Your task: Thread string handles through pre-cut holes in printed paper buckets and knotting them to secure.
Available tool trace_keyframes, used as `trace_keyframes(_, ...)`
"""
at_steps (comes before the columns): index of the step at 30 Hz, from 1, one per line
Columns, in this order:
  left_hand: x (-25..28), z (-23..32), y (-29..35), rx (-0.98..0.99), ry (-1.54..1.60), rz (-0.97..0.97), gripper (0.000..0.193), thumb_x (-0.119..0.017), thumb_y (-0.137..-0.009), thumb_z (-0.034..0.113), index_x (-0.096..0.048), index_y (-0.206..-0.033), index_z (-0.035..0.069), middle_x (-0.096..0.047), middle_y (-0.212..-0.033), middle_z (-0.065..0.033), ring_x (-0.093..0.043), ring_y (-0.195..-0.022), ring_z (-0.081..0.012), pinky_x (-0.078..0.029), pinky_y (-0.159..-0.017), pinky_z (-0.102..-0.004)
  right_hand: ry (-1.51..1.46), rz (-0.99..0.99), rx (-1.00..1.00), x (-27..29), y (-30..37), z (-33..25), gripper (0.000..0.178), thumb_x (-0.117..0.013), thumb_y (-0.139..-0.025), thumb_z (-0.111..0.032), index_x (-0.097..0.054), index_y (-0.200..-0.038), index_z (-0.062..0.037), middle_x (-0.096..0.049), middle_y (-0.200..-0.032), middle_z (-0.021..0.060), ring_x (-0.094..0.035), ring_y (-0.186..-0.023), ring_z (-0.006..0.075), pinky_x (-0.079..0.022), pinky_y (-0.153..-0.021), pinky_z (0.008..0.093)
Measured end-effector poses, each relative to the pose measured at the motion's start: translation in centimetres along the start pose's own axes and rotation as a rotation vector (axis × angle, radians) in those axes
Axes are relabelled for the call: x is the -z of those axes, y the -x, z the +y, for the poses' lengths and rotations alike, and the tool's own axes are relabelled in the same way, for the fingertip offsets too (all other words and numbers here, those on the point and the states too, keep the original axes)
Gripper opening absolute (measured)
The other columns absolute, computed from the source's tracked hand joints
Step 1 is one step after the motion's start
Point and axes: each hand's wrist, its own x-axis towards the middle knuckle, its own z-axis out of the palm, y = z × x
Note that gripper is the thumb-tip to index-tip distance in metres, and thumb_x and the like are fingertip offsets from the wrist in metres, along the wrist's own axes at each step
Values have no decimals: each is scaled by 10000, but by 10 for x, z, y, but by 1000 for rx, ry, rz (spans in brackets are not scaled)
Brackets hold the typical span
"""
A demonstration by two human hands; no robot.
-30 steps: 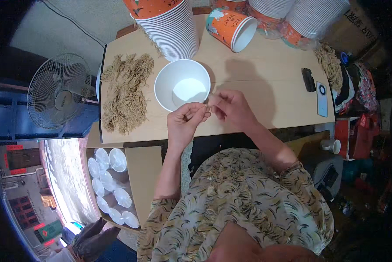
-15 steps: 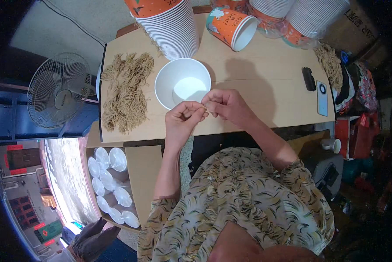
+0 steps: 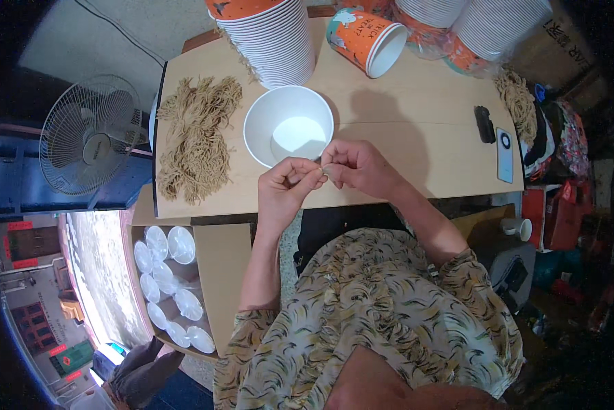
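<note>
My left hand (image 3: 283, 190) and my right hand (image 3: 367, 172) meet fingertip to fingertip at the near rim of an open white paper bucket (image 3: 258, 126). Thumb and forefinger are pinched together on each hand. Whatever sits between the fingertips is too small to make out. The bucket stands upright on the wooden table (image 3: 396, 147), its white inside facing up. Left of it lies a heap of tan twisted paper cords (image 3: 196, 140). Behind the bucket rises a tall stack of nested buckets (image 3: 271, 44), orange printed on the outside.
An orange printed bucket (image 3: 358, 37) lies on its side at the back. More stacked buckets (image 3: 491, 27) in clear plastic stand at the back right. A phone (image 3: 504, 156) and a black object (image 3: 484, 124) lie right. Below left, a carton (image 3: 223, 287) holds clear plastic cups (image 3: 163, 278); a fan (image 3: 91, 137) stands beyond.
Both hands stay pinched together at the bucket's near rim, with only slight finger movement. The whole view has shifted a little; nothing on the table has been moved.
</note>
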Motion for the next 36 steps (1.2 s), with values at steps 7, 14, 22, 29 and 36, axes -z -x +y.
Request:
trace_keyframes(7,-4,-1,1,31,108,8,87,-680,-925,-21,-656,-1008,-30,-718,-931,-86,-701,-851,-130,-578,-764,-246,-523,-7,-233,-2,6,12,162,-627,-977,-194,-597,-1003,-37,-584,-711,13,-416,-484,41,-294,-418,205)
trace_keyframes(14,-4,-2,0,40,121,-6,79,-683,-928,-10,-658,-1002,-24,-720,-929,-85,-704,-846,-130,-580,-761,-250,-349,81,-246,0,5,-4,214,-639,-978,-227,-631,-1022,-18,-620,-735,15,-473,-519,43,-360,-449,199)
trace_keyframes(22,-4,-2,-1,63,81,-23,89,-679,-928,-14,-661,-1014,-27,-720,-918,-89,-705,-845,-130,-585,-761,-254,-13,91,-104,0,5,-3,154,-655,-972,-176,-648,-997,-24,-641,-767,-11,-555,-658,30,-414,-552,193)
trace_keyframes(29,-7,2,1,90,154,-32,177,-654,-941,-20,-643,-1117,-37,-723,-937,-87,-708,-874,-143,-587,-787,-261,-127,119,-173,-2,6,-4,146,-643,-967,-156,-633,-986,-12,-616,-754,-10,-542,-644,41,-418,-549,211)
trace_keyframes(36,-6,1,0,94,136,-15,125,-645,-949,-10,-656,-1071,-34,-725,-942,-92,-712,-863,-143,-586,-779,-257,-102,163,-167,-8,4,-6,169,-631,-979,-187,-615,-974,-20,-603,-743,-9,-525,-627,35,-384,-508,195)
